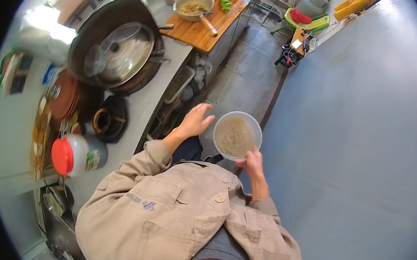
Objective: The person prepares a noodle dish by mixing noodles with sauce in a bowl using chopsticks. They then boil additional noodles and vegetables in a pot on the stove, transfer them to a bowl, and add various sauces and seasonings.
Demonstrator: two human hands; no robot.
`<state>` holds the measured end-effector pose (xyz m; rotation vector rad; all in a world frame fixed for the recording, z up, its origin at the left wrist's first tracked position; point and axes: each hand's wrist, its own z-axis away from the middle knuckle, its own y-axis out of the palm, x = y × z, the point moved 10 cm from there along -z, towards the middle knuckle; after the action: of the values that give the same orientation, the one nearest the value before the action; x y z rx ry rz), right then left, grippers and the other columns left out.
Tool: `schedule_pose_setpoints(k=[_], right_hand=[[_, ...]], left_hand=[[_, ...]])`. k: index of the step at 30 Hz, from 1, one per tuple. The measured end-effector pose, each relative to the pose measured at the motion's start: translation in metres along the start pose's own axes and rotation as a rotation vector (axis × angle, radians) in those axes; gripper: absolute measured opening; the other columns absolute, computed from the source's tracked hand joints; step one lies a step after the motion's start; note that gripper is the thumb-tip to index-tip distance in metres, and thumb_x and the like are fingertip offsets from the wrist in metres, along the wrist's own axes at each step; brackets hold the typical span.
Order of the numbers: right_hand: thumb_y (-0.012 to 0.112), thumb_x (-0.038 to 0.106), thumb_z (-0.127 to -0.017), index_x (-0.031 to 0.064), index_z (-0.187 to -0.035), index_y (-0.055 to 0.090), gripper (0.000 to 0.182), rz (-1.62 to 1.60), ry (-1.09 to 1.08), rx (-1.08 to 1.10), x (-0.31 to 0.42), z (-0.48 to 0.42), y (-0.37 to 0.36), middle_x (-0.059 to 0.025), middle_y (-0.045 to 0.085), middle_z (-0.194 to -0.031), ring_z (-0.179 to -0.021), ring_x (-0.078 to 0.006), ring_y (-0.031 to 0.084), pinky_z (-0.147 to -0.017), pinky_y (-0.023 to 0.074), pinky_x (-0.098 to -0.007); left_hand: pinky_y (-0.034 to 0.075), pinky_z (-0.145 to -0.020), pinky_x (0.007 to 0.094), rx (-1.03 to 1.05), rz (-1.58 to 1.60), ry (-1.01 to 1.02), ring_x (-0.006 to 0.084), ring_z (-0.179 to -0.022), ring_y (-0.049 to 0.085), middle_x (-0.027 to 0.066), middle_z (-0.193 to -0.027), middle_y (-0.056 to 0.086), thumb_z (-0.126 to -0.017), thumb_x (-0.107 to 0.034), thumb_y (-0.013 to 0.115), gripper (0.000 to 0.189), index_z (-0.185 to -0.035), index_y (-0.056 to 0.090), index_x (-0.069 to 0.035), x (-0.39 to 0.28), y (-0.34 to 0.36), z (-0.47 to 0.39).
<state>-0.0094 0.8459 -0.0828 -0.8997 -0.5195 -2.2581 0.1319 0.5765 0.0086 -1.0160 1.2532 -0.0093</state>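
My right hand (253, 163) grips the near rim of a round clear plastic container (235, 136), which holds thin pale noodles in cloudy liquid. To the left of the container, my left hand (196, 120) is held in the air with its fingers apart and nothing in it. Farther forward, a pan (193, 6) of noodles with a wooden handle and a utensil in it rests on a wooden cutting board (203, 34). Beside the pan lie green leaves (225, 1).
Along the left counter (174, 59) stand a large dark pot with a metal lid (132, 61), a brown lidded pot (65, 94) and a red-capped plastic jar (76, 155). A green chair (307, 20) and a small stool (297, 44) stand ahead, beside the blue-grey wall (353, 126).
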Motion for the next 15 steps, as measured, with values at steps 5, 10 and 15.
schedule_pose_setpoints(k=[5,10,15], right_hand=[[0.043,0.000,-0.084,0.0013,-0.158,0.032,0.075,-0.074,-0.012,-0.171,0.074,-0.097,-0.058,-0.0204,0.067,-0.090,-0.057,-0.0309,0.071,-0.046,0.0596,-0.0397],[0.042,-0.002,-0.083,0.0111,-0.162,0.031,0.081,0.058,0.084,-0.268,0.154,-0.203,-0.116,-0.0213,0.067,-0.105,-0.058,-0.0297,0.069,-0.049,0.0608,-0.0424],[0.042,-0.001,-0.082,0.0150,-0.162,0.032,0.082,0.036,0.100,-0.299,0.244,-0.311,-0.138,-0.0200,0.069,-0.102,-0.057,-0.0285,0.069,-0.046,0.0591,-0.0412]], left_hand=[[0.041,-0.111,0.0477,-0.117,-0.001,-0.153,0.0395,-0.135,0.048,0.0232,-0.142,0.053,-0.092,-0.032,0.070,0.056,-0.135,0.055,0.001,0.037,0.066,-0.258],[0.025,-0.124,0.0503,-0.011,-0.086,-0.580,0.0397,-0.153,0.024,0.0247,-0.163,0.028,-0.089,-0.033,0.070,0.077,-0.150,0.039,0.003,0.088,0.143,-0.459],[0.025,-0.123,0.0517,-0.283,-0.259,-0.672,0.0425,-0.151,0.026,0.0281,-0.161,0.030,-0.087,-0.033,0.069,0.080,-0.149,0.038,0.007,0.157,0.110,-0.580]])
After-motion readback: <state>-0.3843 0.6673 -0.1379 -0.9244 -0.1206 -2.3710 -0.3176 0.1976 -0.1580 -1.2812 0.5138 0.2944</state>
